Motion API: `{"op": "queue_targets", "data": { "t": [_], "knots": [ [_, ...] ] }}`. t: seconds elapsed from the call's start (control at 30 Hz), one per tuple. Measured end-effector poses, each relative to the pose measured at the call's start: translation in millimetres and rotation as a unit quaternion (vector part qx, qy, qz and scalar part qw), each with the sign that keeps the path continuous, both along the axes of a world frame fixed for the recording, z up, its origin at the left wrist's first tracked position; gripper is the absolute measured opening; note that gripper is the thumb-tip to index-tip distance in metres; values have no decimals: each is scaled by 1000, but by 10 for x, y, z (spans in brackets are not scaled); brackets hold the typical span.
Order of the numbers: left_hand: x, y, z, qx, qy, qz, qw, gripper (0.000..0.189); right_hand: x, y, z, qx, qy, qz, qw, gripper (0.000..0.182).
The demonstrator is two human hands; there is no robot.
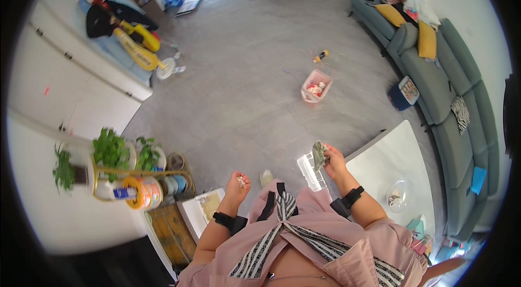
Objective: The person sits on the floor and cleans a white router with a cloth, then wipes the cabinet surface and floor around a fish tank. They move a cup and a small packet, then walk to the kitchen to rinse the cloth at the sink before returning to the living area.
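My right hand [336, 161] holds a crumpled grey-green cloth [319, 156] by its side, above the floor near the white table's corner. My left hand [238, 186] is curled around a small whitish piece [241, 182], perhaps crumpled tissue. Both hands are raised in front of my body and well apart. Farther forward on the grey floor stands a pink waste basket [316, 86] with crumpled white and red refuse inside. A yellow and black bottle [321, 56] lies just beyond it.
At the right stand a white table [382, 165] bearing a glass dish [399, 195], and a long grey-green sofa [431, 83]. A dark blue box [403, 93] is beside the sofa. To the left are a plant stand [142, 171], an open drawer [203, 209] and white cabinets [81, 83].
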State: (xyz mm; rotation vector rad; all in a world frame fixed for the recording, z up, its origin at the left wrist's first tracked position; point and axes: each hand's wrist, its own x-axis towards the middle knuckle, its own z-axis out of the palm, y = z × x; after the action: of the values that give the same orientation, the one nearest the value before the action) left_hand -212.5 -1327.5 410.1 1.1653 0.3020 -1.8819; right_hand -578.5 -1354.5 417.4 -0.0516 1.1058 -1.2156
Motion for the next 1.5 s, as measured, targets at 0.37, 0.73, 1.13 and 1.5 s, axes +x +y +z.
{"op": "queue_targets", "data": {
  "t": [0.37,0.73,1.13,1.5],
  "knots": [
    [-2017,-3106,-933,1,24,-228,973,13,-1510,-231,-349,61,116,-274,953,42],
    [-3793,-4986,-1402,-51,-108,-389,913,34,-1662,-921,-503,93,88,-382,915,42],
    [-2753,-6006,-1436,-255,-102,-478,834,53,-2575,-2558,-381,71,65,-358,929,36],
    [547,-5854,-757,30,-471,-331,817,20,-1617,-5774,48,1,-56,-170,984,36]
  ]
}}
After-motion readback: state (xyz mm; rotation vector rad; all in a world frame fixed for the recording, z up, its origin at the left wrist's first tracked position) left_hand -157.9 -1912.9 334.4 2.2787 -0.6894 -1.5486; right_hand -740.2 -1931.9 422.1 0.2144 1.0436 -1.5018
